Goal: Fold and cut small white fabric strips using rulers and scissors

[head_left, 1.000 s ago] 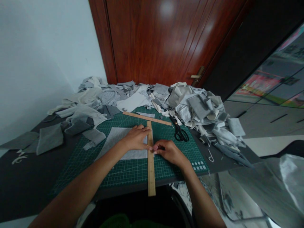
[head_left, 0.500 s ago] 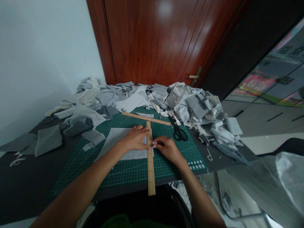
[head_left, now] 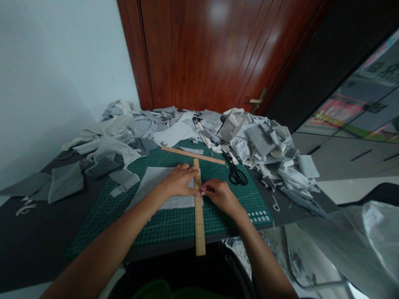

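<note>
A wooden ruler (head_left: 199,224) lies lengthwise across the right part of a light grey fabric piece (head_left: 177,202), its near end jutting past the table edge. My left hand (head_left: 181,181) presses down on the ruler, with thumb and fingers spread apart. On the ruler's right side, my right hand (head_left: 218,193) is closed in a pinch on a small pink piece (head_left: 204,189) against the ruler's edge. What exactly this piece is cannot be made out. Beneath the fabric is a green cutting mat (head_left: 168,228) with a grid.
A second wooden ruler (head_left: 193,155) lies crosswise beyond the fabric. Black scissors (head_left: 237,176) rest at the mat's right side. Heaps of grey and white fabric scraps (head_left: 243,133) line the back of the dark table (head_left: 34,241), before a brown door (head_left: 199,54).
The hands, ruler and fabric keep nearly the same positions relative to one another. The whole view has shifted slightly; the right fingertips still pinch beside the ruler.
</note>
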Demonstrator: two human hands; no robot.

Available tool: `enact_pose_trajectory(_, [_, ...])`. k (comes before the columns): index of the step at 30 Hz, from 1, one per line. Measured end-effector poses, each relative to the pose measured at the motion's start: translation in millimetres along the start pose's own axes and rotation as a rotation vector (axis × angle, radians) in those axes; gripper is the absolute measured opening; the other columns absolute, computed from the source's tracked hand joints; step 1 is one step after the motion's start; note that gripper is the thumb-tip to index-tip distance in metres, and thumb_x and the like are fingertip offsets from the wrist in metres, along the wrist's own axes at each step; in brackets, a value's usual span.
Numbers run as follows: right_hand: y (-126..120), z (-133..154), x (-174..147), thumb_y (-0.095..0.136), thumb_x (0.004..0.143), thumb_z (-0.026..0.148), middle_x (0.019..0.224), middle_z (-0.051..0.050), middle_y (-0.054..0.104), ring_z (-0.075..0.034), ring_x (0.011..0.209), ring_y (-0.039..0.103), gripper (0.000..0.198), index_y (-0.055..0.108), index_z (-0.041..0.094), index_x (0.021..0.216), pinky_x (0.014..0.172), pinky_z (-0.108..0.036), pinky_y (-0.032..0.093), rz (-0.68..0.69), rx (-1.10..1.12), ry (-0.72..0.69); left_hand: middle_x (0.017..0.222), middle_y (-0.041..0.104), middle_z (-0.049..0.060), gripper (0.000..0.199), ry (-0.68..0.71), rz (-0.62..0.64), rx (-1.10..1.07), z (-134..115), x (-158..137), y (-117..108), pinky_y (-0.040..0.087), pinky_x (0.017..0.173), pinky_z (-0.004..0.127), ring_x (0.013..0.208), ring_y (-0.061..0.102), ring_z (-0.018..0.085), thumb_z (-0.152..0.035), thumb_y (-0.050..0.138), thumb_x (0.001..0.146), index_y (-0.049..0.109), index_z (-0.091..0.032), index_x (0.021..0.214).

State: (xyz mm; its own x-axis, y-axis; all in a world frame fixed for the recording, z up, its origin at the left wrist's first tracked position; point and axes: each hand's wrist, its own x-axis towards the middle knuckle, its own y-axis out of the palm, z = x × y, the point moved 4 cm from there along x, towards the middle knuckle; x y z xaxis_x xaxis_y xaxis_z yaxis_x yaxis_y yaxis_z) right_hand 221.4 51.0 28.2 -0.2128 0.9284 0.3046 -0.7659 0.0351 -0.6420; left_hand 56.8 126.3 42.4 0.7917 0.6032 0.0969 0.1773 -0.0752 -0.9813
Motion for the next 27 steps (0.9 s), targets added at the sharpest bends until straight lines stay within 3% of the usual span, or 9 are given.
enact_pose_trajectory(4, [-2.0, -10.6, 10.2, 0.074, 0.085, 0.005, 0.093, -0.006, 0.074, -0.02, 0.087, 0.069, 0.017, 0.075, 0.018, 0.095, 0.081, -0.031, 0.051, -0.084, -0.005, -0.004, 0.137, 0.061, 0.007, 0.068, 0.003, -0.004, 0.012, 2.0, 0.5, 3.3, 0.04, 0.094, 0.041, 0.118, 0.052, 0.033, -0.062, 0.077, 0.078, 0.057, -0.025, 0.131])
enact_pose_trajectory(10, [1.6, -8.2, 15.7, 0.072, 0.087, 0.005, 0.093, -0.006, 0.074, -0.021, 0.09, 0.069, 0.015, 0.074, 0.019, 0.093, 0.084, -0.032, 0.052, -0.037, -0.032, -0.1, 0.135, 0.062, 0.005, 0.061, 0.008, -0.017, 0.016, 1.3, 1.0, 2.6, 0.04, 0.092, 0.04, 0.114, 0.054, 0.032, -0.061, 0.076, 0.078, 0.059, -0.027, 0.126])
enact_pose_trajectory(19, [-3.6, 19.8, -9.5, 0.068, 0.091, 0.004, 0.093, -0.004, 0.074, -0.019, 0.091, 0.069, 0.016, 0.073, 0.019, 0.091, 0.083, -0.029, 0.05, 0.105, 0.029, -0.106, 0.144, 0.058, 0.006, 0.067, 0.008, -0.008, 0.001, 1.2, 0.5, 2.5, 0.04, 0.095, 0.043, 0.116, 0.053, 0.033, -0.065, 0.075, 0.078, 0.059, -0.026, 0.131])
enact_pose_trajectory(27, [-1.8, 26.9, -36.0, 0.072, 0.088, 0.005, 0.096, -0.004, 0.075, -0.019, 0.093, 0.071, 0.015, 0.073, 0.02, 0.092, 0.086, -0.029, 0.051, 0.136, 0.09, -0.073, 0.142, 0.06, 0.008, 0.075, 0.001, 0.008, 0.029, 0.5, 2.7, 1.7, 0.041, 0.094, 0.042, 0.118, 0.053, 0.033, -0.067, 0.075, 0.076, 0.057, -0.024, 0.135])
